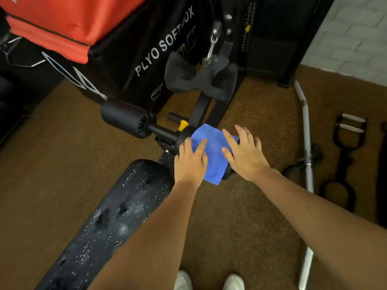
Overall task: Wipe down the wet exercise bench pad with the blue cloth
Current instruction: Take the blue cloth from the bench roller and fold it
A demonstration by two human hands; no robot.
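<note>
Resting at 12 o'clock beyond the droplet-covered bench pad [117, 214], the blue cloth [211, 151] drapes a foam roller; your left hand [191, 162] and right hand [246, 155] press it, fingers straight.

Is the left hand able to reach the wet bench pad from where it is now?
Probably yes. The left hand rests on the blue cloth, over a foam roller just beyond the end of the bench pad. Nothing lies between hand and pad, so the way looks free.
</note>
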